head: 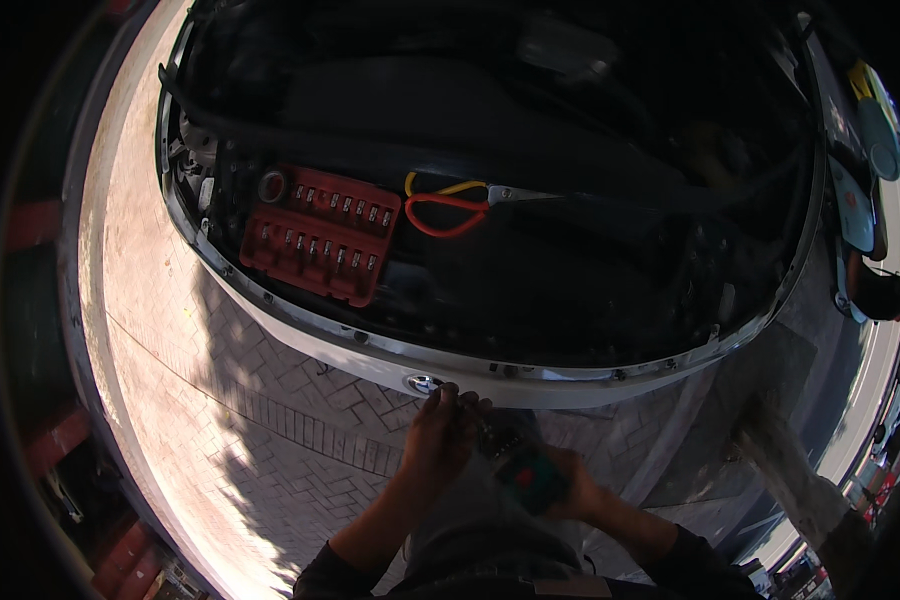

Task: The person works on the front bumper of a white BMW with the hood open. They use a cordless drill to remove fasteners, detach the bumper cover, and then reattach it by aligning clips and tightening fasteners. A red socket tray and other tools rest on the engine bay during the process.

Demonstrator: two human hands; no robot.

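My right hand point(574, 484) is closed around a dark green power drill point(529, 472), held low before my body. The fingers of my left hand point(442, 431) are bunched at the front end of the drill, near its chuck; whether they pinch a small part there is too dark to tell. Beyond my hands, a red plastic case point(319, 236) with rows of metal bits or sockets lies open on the dark engine bay. A roll of tape point(273, 186) rests at its corner. Scissors with red and yellow handles point(450, 214) lie right of the case, blades pointing right.
The white front edge of a vehicle point(307, 349), with a round emblem point(424, 384), curves between my hands and the engine bay. Herringbone paving point(292, 420) lies below. A tree trunk point(787, 457) stands at right. Another person point(874, 277) is at the far right edge.
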